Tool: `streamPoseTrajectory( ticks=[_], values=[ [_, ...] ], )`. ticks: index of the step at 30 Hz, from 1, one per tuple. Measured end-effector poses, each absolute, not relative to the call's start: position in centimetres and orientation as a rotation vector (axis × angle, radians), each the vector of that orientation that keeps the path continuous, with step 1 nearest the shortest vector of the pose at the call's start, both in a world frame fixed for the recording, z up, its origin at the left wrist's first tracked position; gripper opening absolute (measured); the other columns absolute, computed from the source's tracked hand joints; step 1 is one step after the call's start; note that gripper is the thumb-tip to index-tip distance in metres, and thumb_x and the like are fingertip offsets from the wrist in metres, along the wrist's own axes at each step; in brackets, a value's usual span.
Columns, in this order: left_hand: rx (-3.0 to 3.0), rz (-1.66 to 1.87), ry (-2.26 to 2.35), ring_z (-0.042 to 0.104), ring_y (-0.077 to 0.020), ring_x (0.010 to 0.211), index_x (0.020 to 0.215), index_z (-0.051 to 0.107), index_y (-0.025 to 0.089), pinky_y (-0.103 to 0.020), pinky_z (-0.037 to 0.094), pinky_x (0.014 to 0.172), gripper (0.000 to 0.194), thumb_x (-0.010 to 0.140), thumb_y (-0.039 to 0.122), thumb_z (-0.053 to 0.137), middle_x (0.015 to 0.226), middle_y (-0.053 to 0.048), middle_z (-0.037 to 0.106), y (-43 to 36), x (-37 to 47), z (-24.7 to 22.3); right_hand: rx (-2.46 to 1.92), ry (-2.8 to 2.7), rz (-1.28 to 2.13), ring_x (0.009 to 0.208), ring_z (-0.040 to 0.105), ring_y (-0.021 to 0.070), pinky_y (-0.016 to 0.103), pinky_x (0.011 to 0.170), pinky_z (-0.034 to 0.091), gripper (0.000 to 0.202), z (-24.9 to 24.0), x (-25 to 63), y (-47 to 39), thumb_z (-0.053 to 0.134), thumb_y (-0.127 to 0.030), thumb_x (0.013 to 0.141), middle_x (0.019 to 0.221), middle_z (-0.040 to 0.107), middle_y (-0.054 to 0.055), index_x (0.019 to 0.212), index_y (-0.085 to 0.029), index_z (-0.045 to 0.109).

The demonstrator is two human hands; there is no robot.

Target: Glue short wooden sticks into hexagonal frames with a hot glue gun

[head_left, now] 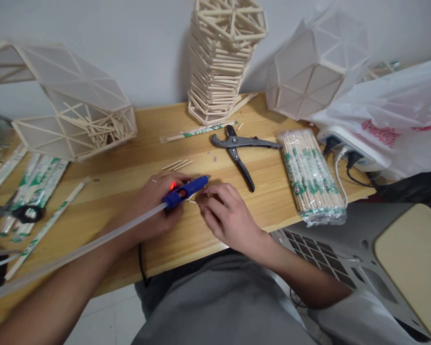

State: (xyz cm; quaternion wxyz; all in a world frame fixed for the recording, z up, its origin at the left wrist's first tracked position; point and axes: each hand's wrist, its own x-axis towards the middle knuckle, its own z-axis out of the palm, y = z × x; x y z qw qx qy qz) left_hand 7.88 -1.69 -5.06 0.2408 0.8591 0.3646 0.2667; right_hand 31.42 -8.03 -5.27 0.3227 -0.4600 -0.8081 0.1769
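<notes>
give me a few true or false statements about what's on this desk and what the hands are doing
1. The left hand holds a blue glue gun. True.
2. The black pliers lie in the right hand. False: they lie on the wooden desk, beyond the hand.
3. A wrapped bundle of sticks lies right of the pliers. True.
4. The stick tower lies toppled flat. False: it stands upright by the wall.
</notes>
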Motion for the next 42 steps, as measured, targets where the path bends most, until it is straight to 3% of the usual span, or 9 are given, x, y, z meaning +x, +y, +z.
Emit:
streamPoseTrajectory(
  ticks=[10,26,33,42],
  values=[
    [2.389,0.742,0.973,0.071,-0.0276,0.124,0.122,0.059,0.028,-0.053,0.058,0.107,0.04,0.087,0.01,0.064,0.131,-0.007,0.076,-1.46,8.03,-4.95,-1.185,-2.077,0.491,0.114,0.067,0.0273,0.047,0.099,0.059,0.015,-5.35,31.44,-7.87,0.059,-0.015,0.106,0.119,0.073,0.013,0.111,-0.019,0.072],
    [2.366,0.741,0.977,0.073,-0.0274,0.122,0.114,0.058,0.031,-0.054,0.059,0.106,0.027,0.093,0.016,0.063,0.129,-0.006,0.076,-1.34,8.03,-4.97,-1.177,-2.053,0.53,0.114,0.068,0.0267,0.047,0.099,0.06,0.016,-5.35,31.57,-7.76,0.06,-0.016,0.106,0.117,0.074,0.012,0.11,-0.021,0.074],
    [2.378,0.744,0.973,0.073,-0.0275,0.121,0.119,0.059,0.03,-0.052,0.058,0.105,0.035,0.09,0.012,0.065,0.129,-0.007,0.077,-1.35,8.05,-4.89,-1.184,-2.052,0.544,0.114,0.068,0.027,0.048,0.1,0.059,0.016,-5.46,31.63,-7.76,0.06,-0.017,0.106,0.118,0.074,0.012,0.11,-0.021,0.075],
    [2.348,0.742,0.993,0.072,-0.0278,0.122,0.118,0.06,0.03,-0.052,0.056,0.107,0.031,0.091,0.015,0.065,0.13,-0.005,0.077,-1.43,8.01,-5.13,-1.186,-2.048,0.543,0.114,0.068,0.0266,0.048,0.099,0.06,0.016,-5.39,31.64,-7.75,0.06,-0.017,0.106,0.118,0.074,0.012,0.11,-0.022,0.075]
  ],
)
